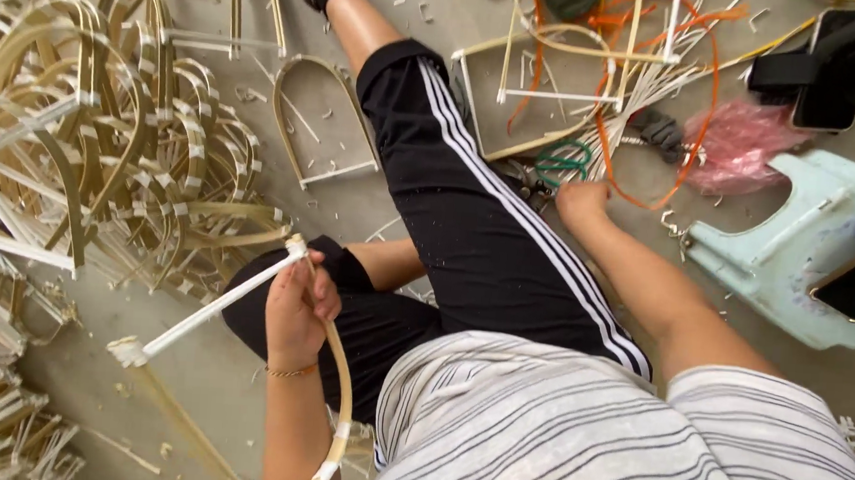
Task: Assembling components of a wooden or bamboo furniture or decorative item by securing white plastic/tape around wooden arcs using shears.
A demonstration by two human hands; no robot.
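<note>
Gripping a curved tan cane frame with white-taped joints in my left hand, while my right hand reaches toward green wire loops; can't tell its grip.

Floor: left edge blocked by heaped cane frames; top right crowded with loose strips, pink bag, pale stool. Open strip between heap and leg.
</note>
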